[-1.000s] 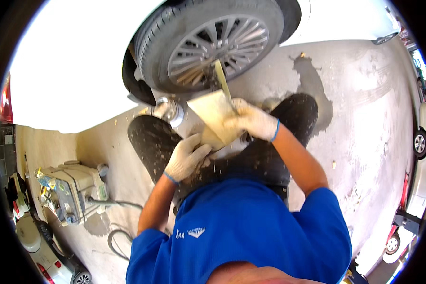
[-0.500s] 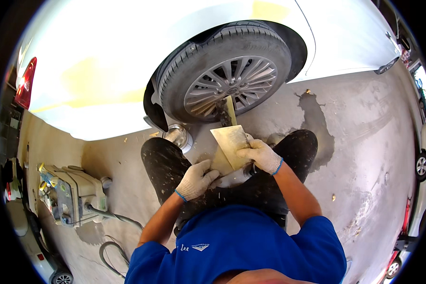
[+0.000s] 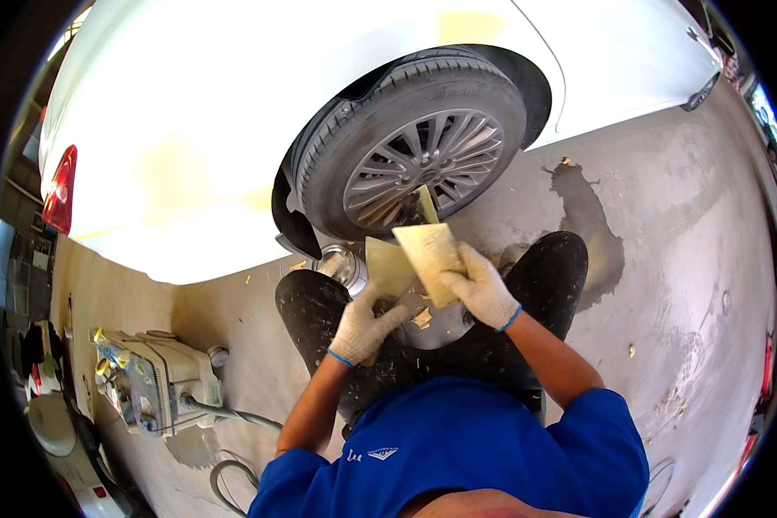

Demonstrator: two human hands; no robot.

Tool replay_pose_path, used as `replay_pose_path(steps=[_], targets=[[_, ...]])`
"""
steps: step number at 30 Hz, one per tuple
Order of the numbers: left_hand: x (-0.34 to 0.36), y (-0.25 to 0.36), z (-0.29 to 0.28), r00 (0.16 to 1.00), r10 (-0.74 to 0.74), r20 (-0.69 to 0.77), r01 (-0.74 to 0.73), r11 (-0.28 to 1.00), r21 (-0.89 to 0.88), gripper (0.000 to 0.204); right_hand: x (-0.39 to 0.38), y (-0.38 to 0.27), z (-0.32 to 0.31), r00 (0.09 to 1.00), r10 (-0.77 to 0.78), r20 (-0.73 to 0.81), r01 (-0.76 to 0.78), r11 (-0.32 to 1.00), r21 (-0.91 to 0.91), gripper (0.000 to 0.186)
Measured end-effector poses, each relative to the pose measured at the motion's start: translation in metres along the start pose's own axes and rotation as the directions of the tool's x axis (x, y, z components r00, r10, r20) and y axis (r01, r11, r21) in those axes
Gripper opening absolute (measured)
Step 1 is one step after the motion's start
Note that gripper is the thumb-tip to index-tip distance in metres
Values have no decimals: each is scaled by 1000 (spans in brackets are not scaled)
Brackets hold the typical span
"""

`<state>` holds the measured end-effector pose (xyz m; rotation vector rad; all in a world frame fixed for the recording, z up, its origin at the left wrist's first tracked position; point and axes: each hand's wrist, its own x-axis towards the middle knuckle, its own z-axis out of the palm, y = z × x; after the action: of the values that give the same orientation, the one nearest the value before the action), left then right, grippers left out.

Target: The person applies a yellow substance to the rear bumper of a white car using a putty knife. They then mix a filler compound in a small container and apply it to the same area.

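Note:
Both hands wear white gloves with blue cuffs. My right hand (image 3: 483, 293) grips a pale yellow flat scraper-like sheet (image 3: 423, 250). My left hand (image 3: 367, 328) grips the lower part of another yellowish sheet (image 3: 384, 259), partly behind the first. Beyond them, a dark tool with an upright yellow strip (image 3: 427, 205) is in front of the car wheel (image 3: 423, 138). A metal tin (image 3: 350, 268) is beside my left knee. A grey surface with flaky yellow bits (image 3: 421, 319) shows between my legs, below my hands.
A white car body (image 3: 173, 112) with yellow patches surrounds the wheel. On the left stand a beige machine (image 3: 173, 388) with a grey hose (image 3: 242, 413) and another vehicle (image 3: 60, 427). The concrete floor (image 3: 665, 259) has dark stains. More vehicles line the right edge.
The two sheets have separated, the left one now showing more to the left and higher. The view has shifted, bringing more of the car body into sight.

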<state>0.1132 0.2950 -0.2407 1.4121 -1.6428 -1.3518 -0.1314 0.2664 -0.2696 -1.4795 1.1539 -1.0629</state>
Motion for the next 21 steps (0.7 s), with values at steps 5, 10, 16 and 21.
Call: replay_pose_path(steps=[5, 10, 16, 21], targets=[[-5, 8, 7, 977, -127, 170, 161, 966, -203, 28, -15, -29, 15, 937, 149, 317, -232, 942, 242, 45], [-3, -9, -27, 965, -140, -221, 51, 929, -367, 23, -20, -30, -5, 788, 285, 546, -457, 865, 209, 50], [-6, -4, -26, 990, -97, -106, 55, 938, -342, 23, -14, -27, 0, 893, 266, 363, -382, 874, 300, 47], [-11, 38, -9, 974, -223, 29, 224, 966, -131, 25, -15, -2, 17, 914, 51, 403, -141, 970, 198, 46]])
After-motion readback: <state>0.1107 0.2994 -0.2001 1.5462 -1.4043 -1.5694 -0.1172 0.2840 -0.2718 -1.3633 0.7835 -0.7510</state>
